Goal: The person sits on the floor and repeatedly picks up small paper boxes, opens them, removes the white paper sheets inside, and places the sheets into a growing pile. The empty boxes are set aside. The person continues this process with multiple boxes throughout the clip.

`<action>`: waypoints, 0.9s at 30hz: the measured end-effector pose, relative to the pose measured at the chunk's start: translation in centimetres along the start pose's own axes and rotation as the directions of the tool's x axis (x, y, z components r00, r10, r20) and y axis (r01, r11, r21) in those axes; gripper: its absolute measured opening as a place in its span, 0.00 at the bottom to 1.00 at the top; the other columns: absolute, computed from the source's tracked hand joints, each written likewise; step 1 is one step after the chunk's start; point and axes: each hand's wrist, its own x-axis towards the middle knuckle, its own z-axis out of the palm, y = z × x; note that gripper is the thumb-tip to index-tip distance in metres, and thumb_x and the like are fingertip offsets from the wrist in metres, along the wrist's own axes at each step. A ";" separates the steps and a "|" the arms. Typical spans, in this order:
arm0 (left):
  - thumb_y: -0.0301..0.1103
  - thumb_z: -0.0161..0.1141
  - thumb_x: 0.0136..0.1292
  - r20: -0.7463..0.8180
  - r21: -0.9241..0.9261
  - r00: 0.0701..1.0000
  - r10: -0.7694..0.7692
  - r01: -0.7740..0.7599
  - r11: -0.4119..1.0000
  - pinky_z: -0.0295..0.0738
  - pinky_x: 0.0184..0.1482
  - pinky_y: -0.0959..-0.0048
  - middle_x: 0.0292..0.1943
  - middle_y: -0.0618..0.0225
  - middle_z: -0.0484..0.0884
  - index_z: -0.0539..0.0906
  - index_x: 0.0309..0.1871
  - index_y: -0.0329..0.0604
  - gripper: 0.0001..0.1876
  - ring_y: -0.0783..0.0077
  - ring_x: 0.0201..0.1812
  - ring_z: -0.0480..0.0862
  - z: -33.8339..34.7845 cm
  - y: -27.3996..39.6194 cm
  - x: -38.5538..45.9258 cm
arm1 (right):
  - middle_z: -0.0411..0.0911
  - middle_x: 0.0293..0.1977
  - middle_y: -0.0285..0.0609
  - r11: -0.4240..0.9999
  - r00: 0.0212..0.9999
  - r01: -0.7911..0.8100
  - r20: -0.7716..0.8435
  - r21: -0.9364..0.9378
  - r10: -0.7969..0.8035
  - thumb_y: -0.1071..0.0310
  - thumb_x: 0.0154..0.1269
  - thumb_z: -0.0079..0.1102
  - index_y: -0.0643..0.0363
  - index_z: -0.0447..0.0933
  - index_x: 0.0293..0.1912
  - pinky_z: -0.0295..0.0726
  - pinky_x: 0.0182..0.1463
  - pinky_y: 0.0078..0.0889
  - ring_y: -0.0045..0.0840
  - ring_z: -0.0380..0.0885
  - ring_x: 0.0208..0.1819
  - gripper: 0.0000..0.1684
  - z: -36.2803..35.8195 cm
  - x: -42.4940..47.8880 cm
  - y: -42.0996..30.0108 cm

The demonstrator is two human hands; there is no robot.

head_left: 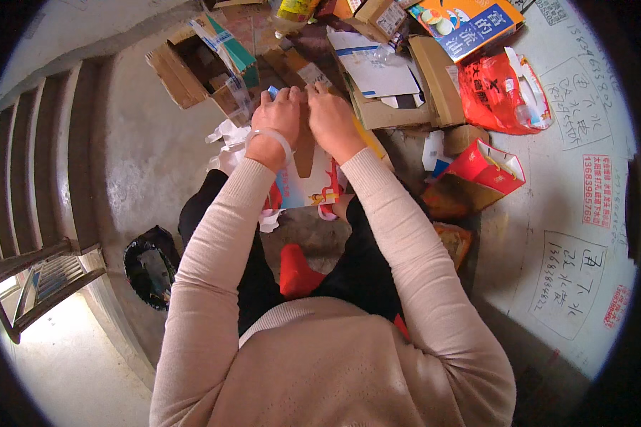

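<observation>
My left hand (276, 124), with a pale bangle at the wrist, grips the far edge of a printed cardboard box (309, 188). Close beside it, my right hand (332, 121) holds the same edge, fingers curled over. Between the hands a brown cardboard flap (303, 156) shows; the rest of the box bears blue, white and red print. A small blue piece (273, 92) pokes out by my left fingers, too covered to name. Torn white paper (229, 140) lies left of the box. Both palms' undersides are hidden.
An opened carton (189, 80) lies ahead on the left, flattened cardboard (387, 115) ahead on the right. A red plastic bag (486, 96) and a red gift bag (478, 173) sit along the written-on wall (555, 176). Left are a black-lined bin (139, 251) and stairs (37, 160).
</observation>
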 end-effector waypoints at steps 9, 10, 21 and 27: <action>0.25 0.57 0.65 -0.163 -0.091 0.987 -0.005 -0.010 0.996 0.80 0.61 0.56 0.60 0.61 0.82 0.78 0.65 0.48 0.23 0.47 0.61 0.80 0.5 -0.7 0.0 | 0.78 0.60 0.59 0.999 0.992 0.028 -0.122 0.026 -0.025 0.75 0.68 0.50 0.68 0.78 0.58 0.83 0.58 0.43 0.48 0.82 0.56 0.21 -0.1 -0.2 0.0; 0.25 0.57 0.64 -0.186 -0.125 0.982 -0.010 -0.014 0.992 0.80 0.60 0.57 0.59 0.61 0.82 0.79 0.63 0.48 0.23 0.48 0.61 0.80 0.6 -0.9 0.0 | 0.80 0.59 0.56 0.999 0.990 0.021 -0.142 0.028 -0.017 0.76 0.67 0.50 0.65 0.79 0.58 0.82 0.59 0.44 0.49 0.82 0.55 0.21 -0.1 -0.3 -0.3; 0.25 0.58 0.62 -0.296 -0.100 0.954 0.054 -0.087 0.991 0.80 0.60 0.60 0.59 0.58 0.83 0.81 0.62 0.42 0.23 0.51 0.58 0.83 1.6 -0.5 -0.1 | 0.85 0.45 0.52 0.993 0.988 0.076 -0.127 -0.093 -0.087 0.73 0.66 0.54 0.65 0.82 0.46 0.84 0.51 0.43 0.48 0.83 0.47 0.12 0.6 0.2 0.5; 0.23 0.55 0.64 -0.270 -0.371 0.962 -0.043 -0.063 0.927 0.81 0.57 0.61 0.56 0.53 0.85 0.83 0.60 0.41 0.20 0.51 0.55 0.86 0.3 -1.6 0.3 | 0.86 0.40 0.56 0.967 0.996 -0.012 -0.083 0.253 0.034 0.73 0.67 0.52 0.63 0.86 0.47 0.83 0.52 0.45 0.49 0.86 0.43 0.15 0.0 0.9 1.8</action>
